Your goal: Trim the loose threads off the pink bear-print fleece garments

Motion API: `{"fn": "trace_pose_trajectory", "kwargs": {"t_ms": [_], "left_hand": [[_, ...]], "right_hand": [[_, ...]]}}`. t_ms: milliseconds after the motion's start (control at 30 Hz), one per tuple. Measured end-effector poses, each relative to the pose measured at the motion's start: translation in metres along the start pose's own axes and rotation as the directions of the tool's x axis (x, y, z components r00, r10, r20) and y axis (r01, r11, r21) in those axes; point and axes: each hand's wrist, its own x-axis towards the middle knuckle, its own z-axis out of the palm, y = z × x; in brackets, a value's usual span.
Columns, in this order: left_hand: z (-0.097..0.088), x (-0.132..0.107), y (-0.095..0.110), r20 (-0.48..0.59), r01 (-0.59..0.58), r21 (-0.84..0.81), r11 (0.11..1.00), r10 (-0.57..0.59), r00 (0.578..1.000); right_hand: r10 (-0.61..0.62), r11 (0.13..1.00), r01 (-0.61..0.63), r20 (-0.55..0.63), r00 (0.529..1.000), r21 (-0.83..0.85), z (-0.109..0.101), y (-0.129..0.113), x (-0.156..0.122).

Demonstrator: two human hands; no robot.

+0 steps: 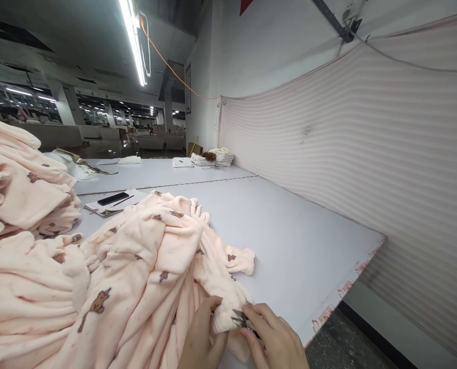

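A pale pink fleece garment (182, 251) printed with small brown bears lies in loose folds across the table and reaches down to my hands. My left hand (203, 335) pinches the garment's gathered cuff between thumb and fingers. In my right hand (272, 335) is a pair of small thread snips (240, 319), their metal blades pointing left against the cuff. The snips' handles are mostly covered by my fingers.
More of the same pink fleece (24, 184) is heaped high on the left. Behind the garment, a black phone (113, 198) and a pencil lie on papers. Stacked white cloths (203, 160) sit at the table's (290, 225) far end. Striped fabric (347, 154) covers the wall at right.
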Motion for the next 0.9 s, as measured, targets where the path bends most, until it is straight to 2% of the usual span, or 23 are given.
{"fn": "trace_pose_trajectory", "kwargs": {"t_ms": [100, 267, 433, 533, 667, 767, 900], "left_hand": [[-0.003, 0.001, 0.004, -0.018, 0.0, -0.004, 1.0, 0.0, 1.0], [-0.007, 0.001, 0.003, 0.003, -0.023, -0.014, 1.0, 0.023, 1.0], [-0.007, 0.0, 0.003, 0.03, -0.036, -0.032, 0.999, 0.037, 0.999], [-0.008, 0.001, 0.005, 0.022, -0.057, -0.045, 0.997, 0.058, 0.998], [-0.01, 0.004, 0.006, 0.036, -0.099, -0.09, 0.991, 0.103, 0.994], [-0.012, 0.005, 0.005, 0.052, -0.118, -0.095, 0.988, 0.124, 0.991], [-0.014, 0.005, 0.0, 0.1, -0.166, -0.073, 0.983, 0.173, 0.98]], "right_hand": [[0.006, 0.997, -0.013, 0.084, 0.996, 0.08, -0.003, -0.002, 0.006], [0.031, 0.99, -0.047, 0.121, 0.992, 0.132, -0.006, -0.006, 0.008], [0.091, 0.981, -0.097, 0.041, 0.995, 0.168, 0.001, -0.007, 0.009], [0.194, 0.948, -0.184, -0.014, 0.981, 0.261, 0.01, -0.005, 0.005], [0.284, 0.879, -0.256, -0.008, 0.959, 0.402, 0.021, -0.003, -0.004], [0.246, 0.879, -0.23, 0.017, 0.969, 0.417, 0.021, -0.003, -0.005], [0.142, 0.944, -0.152, 0.057, 0.988, 0.293, 0.014, -0.005, 0.002]]}}
